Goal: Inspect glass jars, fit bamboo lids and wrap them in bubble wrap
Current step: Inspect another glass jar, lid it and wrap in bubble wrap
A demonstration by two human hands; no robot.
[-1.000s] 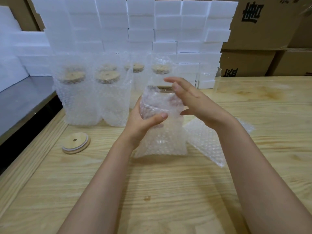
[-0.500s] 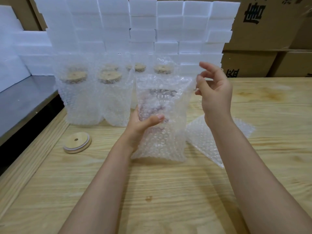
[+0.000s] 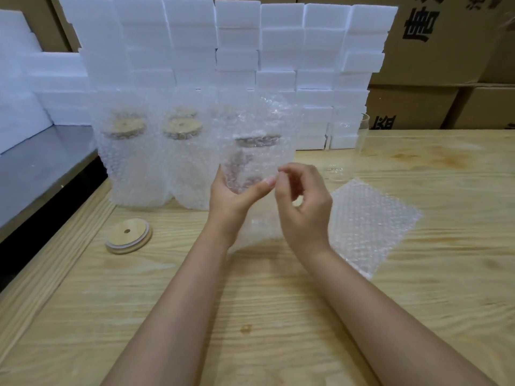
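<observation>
The pine desk (image 3: 446, 274) fills most of my view, with a wall of white foam blocks (image 3: 237, 37) along its far edge and cardboard boxes (image 3: 432, 51) stacked beyond it to the right. At the far left, in front of the foam, stand the wrapped jars (image 3: 125, 168), already bagged with their lids on. The jar (image 3: 256, 160) I am working on is near the centre, lifted off the desk and roughly upright inside its bubble wrap (image 3: 264, 115), which rises loose above the bamboo lid (image 3: 257, 141) and trails below my wrist. A spare bubble sheet (image 3: 370, 227) lies flat on the desk to the right. My left grip (image 3: 231, 196) is clamped around the lower body of the jar through the wrap, thumb across the near face. My right grip (image 3: 303, 201) sits just beside that thumb with its fingers curled, and I cannot tell whether they pinch an edge of the wrap or hold nothing. A loose lid (image 3: 128, 236) rests on the desk at the near left, and a bare glass (image 3: 363, 135) stands at the far right end of the foam. I judge the jar moderately heavy, rigid and breakable, and the film over it soft and slippery, so glass could slide inside the sleeve. I would take hold around the body with a full wrap of the fingers, never by the floppy top or the lid, which may only be seated.
</observation>
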